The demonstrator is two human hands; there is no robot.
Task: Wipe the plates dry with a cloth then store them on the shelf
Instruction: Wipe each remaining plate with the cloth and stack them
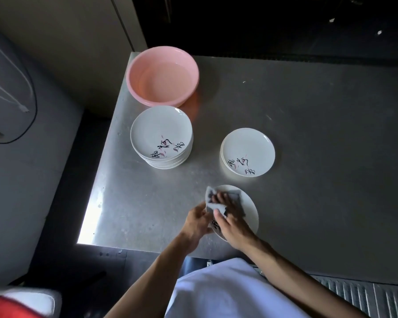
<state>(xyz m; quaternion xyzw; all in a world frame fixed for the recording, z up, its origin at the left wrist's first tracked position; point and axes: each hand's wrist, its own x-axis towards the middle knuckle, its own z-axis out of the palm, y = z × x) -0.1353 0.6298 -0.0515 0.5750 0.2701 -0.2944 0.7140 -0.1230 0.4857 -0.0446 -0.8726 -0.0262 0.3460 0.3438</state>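
In the head view, a white round plate with black brush lettering (248, 210) hangs over the near edge of the brushed steel worktop (308, 134). It is tilted, probably so its face meets the wiping hand. The left hand (197, 220) curls round its left rim to steady it. The right hand (230, 216) lies flat, fingers spread, pressing a grey folded cloth (233, 195) onto the face.

Being round, the plate has no long axis; its lettered side points toward the person.

Near the left edge stands a tall stack of matching plates (159, 127), seemingly awaiting drying. A short pile of matching plates (246, 150) sits mid-worktop, likely finished. A pink plastic basin (147, 65) occupies the far left corner.
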